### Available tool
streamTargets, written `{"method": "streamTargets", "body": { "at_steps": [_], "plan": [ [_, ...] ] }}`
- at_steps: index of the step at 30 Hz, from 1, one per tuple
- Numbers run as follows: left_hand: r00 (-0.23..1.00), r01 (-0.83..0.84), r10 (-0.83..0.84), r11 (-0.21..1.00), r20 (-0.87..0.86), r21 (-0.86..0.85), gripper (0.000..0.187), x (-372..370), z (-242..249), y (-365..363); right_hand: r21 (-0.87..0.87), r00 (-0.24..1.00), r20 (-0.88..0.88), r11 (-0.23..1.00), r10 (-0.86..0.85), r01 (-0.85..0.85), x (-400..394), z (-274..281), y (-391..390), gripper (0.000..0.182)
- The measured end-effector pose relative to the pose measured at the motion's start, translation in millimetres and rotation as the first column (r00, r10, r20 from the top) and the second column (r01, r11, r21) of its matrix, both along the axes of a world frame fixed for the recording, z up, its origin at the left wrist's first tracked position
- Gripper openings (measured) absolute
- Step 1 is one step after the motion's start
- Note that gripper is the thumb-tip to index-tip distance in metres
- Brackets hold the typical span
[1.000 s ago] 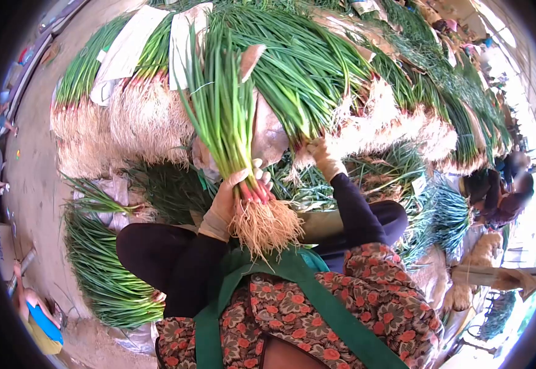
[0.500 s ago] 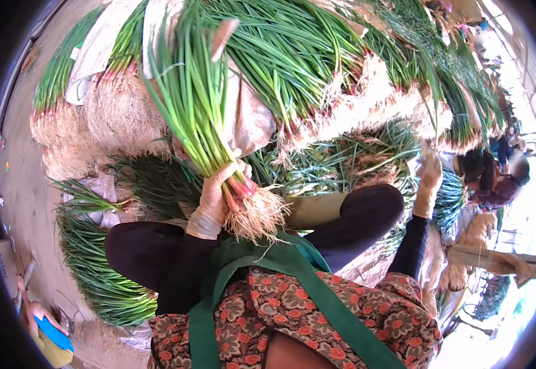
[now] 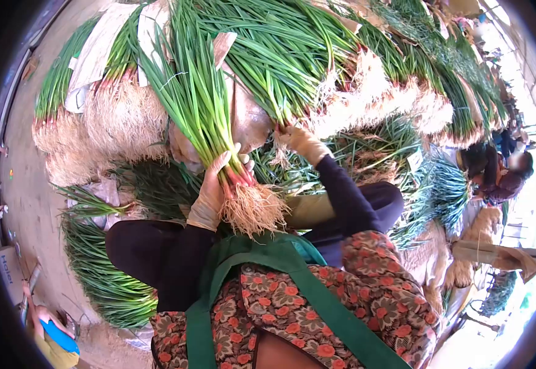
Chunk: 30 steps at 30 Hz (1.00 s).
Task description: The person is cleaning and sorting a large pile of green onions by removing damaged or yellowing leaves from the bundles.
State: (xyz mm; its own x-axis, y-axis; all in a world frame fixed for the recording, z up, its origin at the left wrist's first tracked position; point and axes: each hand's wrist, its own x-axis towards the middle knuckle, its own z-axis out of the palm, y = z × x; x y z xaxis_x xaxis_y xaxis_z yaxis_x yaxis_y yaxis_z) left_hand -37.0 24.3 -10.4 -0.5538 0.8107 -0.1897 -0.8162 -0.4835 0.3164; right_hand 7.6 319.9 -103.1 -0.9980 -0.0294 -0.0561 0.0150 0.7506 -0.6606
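Note:
In my gloved left hand [image 3: 209, 195] is a bunch of green onions [image 3: 211, 123], held near its reddish bases. Its pale roots [image 3: 254, 210] hang toward my lap and its leaves point away from me. My right hand [image 3: 305, 144], also gloved, reaches forward with its fingertips closed at the red stem ends of the green onions in the large pile [image 3: 280, 67]. How many stems are between those fingers is hard to see. A plastic-like sheet [image 3: 249, 117] shows between the bunch and the pile.
More root-ended bundles [image 3: 126, 114] stand at the left, with a loose heap of green onions [image 3: 99, 270] beside my left knee. Loose leaves [image 3: 366, 147] lie ahead of my lap. Other people [image 3: 508, 175] sit at the right; a wooden beam [image 3: 495, 255] juts in there.
My right hand has come from the far right side, inward and forward, and has closed on stems at the pile. The left hand keeps the bunch in almost the same place.

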Motion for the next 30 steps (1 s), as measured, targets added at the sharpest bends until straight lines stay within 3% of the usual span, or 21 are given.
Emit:
{"method": "streamTargets", "body": {
  "at_steps": [1, 2, 5, 7, 8, 9, 10, 13, 15, 16, 17, 19, 20, 22, 24, 25, 26, 27, 28, 29, 30],
  "plan": [
    [1.000, 0.016, -0.016, 1.000, 0.023, 0.002, 0.051, -1, -5, -3, 0.215, 0.999, -0.037, 0.977, 0.018, -0.010, -16, -35, -10, 0.033],
    [0.999, 0.031, -0.031, 1.000, 0.044, 0.004, 0.051, -3, -6, -8, -0.306, 0.960, 0.167, 0.913, -0.226, 0.269, -27, -54, -19, 0.033],
    [0.999, 0.028, -0.031, 0.988, -0.013, -0.153, 0.053, 1, 11, -14, 0.247, 0.971, 0.220, 0.968, -0.092, 0.036, 1, 46, -67, 0.032],
    [0.990, 0.019, -0.055, 0.967, -0.133, -0.255, 0.055, 4, 20, -11, 0.248, 0.993, 0.107, 0.965, 0.055, -0.080, 23, 74, -92, 0.029],
    [0.982, 0.067, -0.113, 0.955, -0.149, -0.288, 0.056, 1, 5, -14, 0.376, 0.984, 0.039, 0.910, 0.174, -0.176, 37, 99, -111, 0.029],
    [0.988, 0.084, -0.115, 0.959, -0.103, -0.270, 0.056, 1, 4, -13, -0.130, 0.993, 0.115, 0.991, 0.010, 0.005, 44, 96, -127, 0.030],
    [0.993, 0.089, -0.103, 0.973, -0.053, -0.212, 0.057, 4, 6, -10, 0.046, 0.958, 0.280, 0.997, 0.052, -0.068, 56, 115, -134, 0.032],
    [0.996, 0.064, -0.054, 0.982, 0.064, -0.176, 0.060, 11, 8, -5, -0.315, 0.889, 0.215, 0.891, 0.403, -0.328, 42, 119, -107, 0.042],
    [0.994, 0.061, -0.045, 0.985, 0.101, -0.162, 0.062, 11, 4, -7, -0.731, 0.886, 0.347, 0.680, 0.306, 0.051, 33, 116, -108, 0.045],
    [0.995, 0.060, -0.046, 0.985, 0.087, -0.164, 0.060, 9, 3, -9, -0.807, 0.776, 0.579, 0.309, 0.249, 0.503, 27, 110, -117, 0.043],
    [0.996, 0.061, -0.049, 0.985, 0.074, -0.164, 0.058, 8, 2, -9, -0.887, 0.856, 0.461, 0.142, 0.233, 0.439, 14, 100, -126, 0.045],
    [0.996, 0.051, -0.037, 0.980, 0.080, -0.191, 0.053, 9, 11, -11, -0.826, 0.936, 0.323, 0.440, -0.141, 0.352, 5, 131, -148, 0.033],
    [0.999, 0.044, -0.037, 0.981, 0.038, -0.188, 0.052, 7, 11, -14, -0.777, 0.827, 0.524, 0.285, -0.202, 0.562, -6, 137, -157, 0.029],
    [0.998, 0.029, -0.037, 0.983, -0.042, -0.179, 0.050, 4, 8, -19, -0.790, 0.728, 0.614, -0.223, -0.306, 0.572, -24, 103, -164, 0.030],
    [0.997, 0.053, -0.047, 0.993, 0.053, -0.108, 0.046, 4, 2, -15, -0.746, 0.904, 0.424, -0.543, 0.058, 0.385, -26, 59, -149, 0.032],
    [0.996, 0.080, -0.077, 0.994, 0.036, -0.081, 0.045, 4, -3, -15, -0.821, 0.828, 0.546, -0.283, -0.132, 0.496, -22, 98, -159, 0.034],
    [0.994, 0.107, -0.106, 0.993, 0.022, -0.056, 0.045, 5, -7, -18, -0.947, 0.930, 0.276, 0.097, -0.243, 0.306, -12, 128, -170, 0.035],
    [0.967, 0.124, -0.140, 0.988, -0.214, -0.088, 0.044, -4, -5, -24, -0.936, 0.927, 0.325, -0.201, -0.187, 0.287, -22, 101, -163, 0.035],
    [0.960, 0.106, -0.134, 0.986, -0.245, -0.125, 0.045, -1, 14, -29, -0.841, 0.930, 0.347, -0.480, -0.121, 0.251, -38, 58, -149, 0.034],
    [0.995, 0.089, -0.082, 0.987, -0.056, 0.134, 0.047, 2, 16, -27, -0.920, 0.989, 0.146, -0.365, 0.010, 0.140, -35, 19, -117, 0.029],
    [0.986, 0.018, -0.077, 0.928, 0.146, 0.373, 0.049, 7, 18, -25, -0.954, 0.990, -0.001, 0.295, 0.142, -0.044, -27, 2, -102, 0.024]
  ]
}}
